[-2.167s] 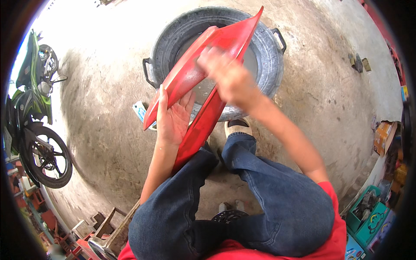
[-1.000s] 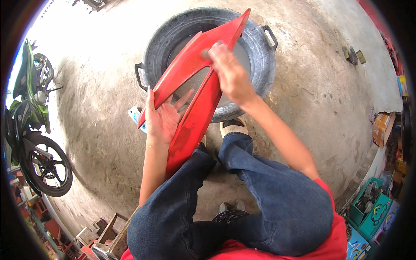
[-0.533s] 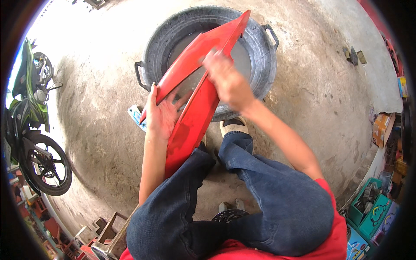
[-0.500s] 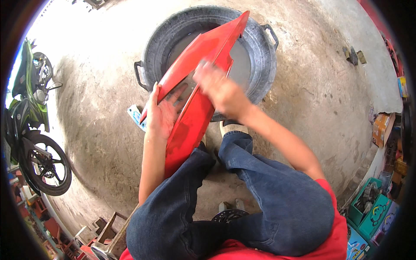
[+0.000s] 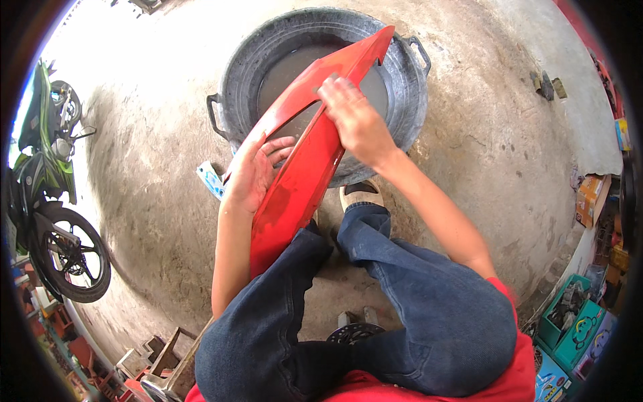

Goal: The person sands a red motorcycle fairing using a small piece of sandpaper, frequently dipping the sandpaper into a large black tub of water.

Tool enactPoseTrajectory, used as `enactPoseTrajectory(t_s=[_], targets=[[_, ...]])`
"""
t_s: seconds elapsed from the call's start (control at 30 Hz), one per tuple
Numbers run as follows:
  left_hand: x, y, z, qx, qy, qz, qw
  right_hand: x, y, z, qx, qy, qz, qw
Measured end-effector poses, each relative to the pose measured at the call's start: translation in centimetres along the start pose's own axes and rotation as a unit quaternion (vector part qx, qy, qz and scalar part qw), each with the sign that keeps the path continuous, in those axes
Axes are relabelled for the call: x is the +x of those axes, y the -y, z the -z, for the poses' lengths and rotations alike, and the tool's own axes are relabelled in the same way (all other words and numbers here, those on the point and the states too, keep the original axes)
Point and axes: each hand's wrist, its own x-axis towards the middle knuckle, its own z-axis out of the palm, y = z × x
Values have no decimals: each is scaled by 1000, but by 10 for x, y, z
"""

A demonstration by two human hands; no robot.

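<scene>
A long red motorcycle body panel point(image 5: 295, 181), pointed at its far end and slotted along the middle, slants from my left thigh over a dark basin point(image 5: 234, 80) holding murky water. Its surface looks wet in patches. My left hand point(image 5: 256, 175) grips the panel's left edge, with the thumb along that edge and the fingers reaching into the slot. Higher up, my right hand point(image 5: 353, 119) presses on the face with its fingers together. A dark grey bit shows at those fingertips, too small to make out.
On the concrete floor left of the basin lies a small blue-and-white packet point(image 5: 211, 179). A green-and-black motorcycle point(image 5: 57, 181) stands at the far left. Wooden pieces point(image 5: 171, 358) sit at lower left. Boxes and a green bin point(image 5: 566, 308) line the right side.
The panel's pointed end has swung slightly right and nearer. My right hand, blurred before, has shifted a little right and farther along the panel. My left hand still supports the edge.
</scene>
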Motion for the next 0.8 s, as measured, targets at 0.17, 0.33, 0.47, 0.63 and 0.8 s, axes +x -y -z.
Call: enactPoseTrajectory(t_s=[0.17, 0.33, 0.47, 0.63, 0.8], targets=[[-6, 1, -17, 83, 4, -56, 995, -15, 34, -6, 22, 32, 50, 998], [-22, 13, -14, 447, -87, -145, 878, -7, 11, 0, 15, 9, 11, 1000], [-69, 18, -28, 628, -150, -108, 756, -17, 7, -1, 16, -45, -77, 996], [-76, 39, -8, 664, -183, -166, 706, -26, 47, 0, 40, 62, 61, 995], [-55, 14, -26, 639, -164, -269, 702, 29, -6, 24, 24, -104, -67, 992]])
